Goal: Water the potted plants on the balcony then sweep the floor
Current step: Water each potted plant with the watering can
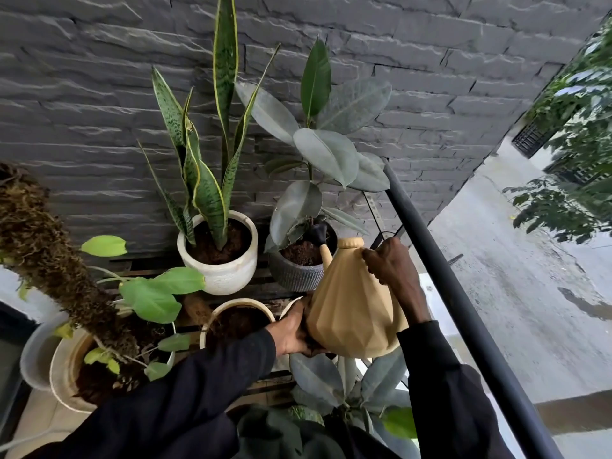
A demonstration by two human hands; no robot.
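Note:
A tan faceted watering can (351, 313) is tilted forward, its black spout head (318, 234) over the soil of the dark ribbed pot (298, 276) that holds a rubber plant (326, 150). My right hand (392, 265) grips the can's top handle. My left hand (293, 329) cups the can's lower left side. Left of that pot a snake plant (212, 154) grows in a white pot (228, 276). A cream pot of bare soil (215, 318) sits just in front, beside my left forearm.
A mossy pole plant (49, 260) leans over a beige pot (63, 369) at the left. Another rubber plant (347, 382) grows below the can. A black railing (457, 293) runs diagonally on the right, with the street below. A dark stone wall (99, 94) backs the pots.

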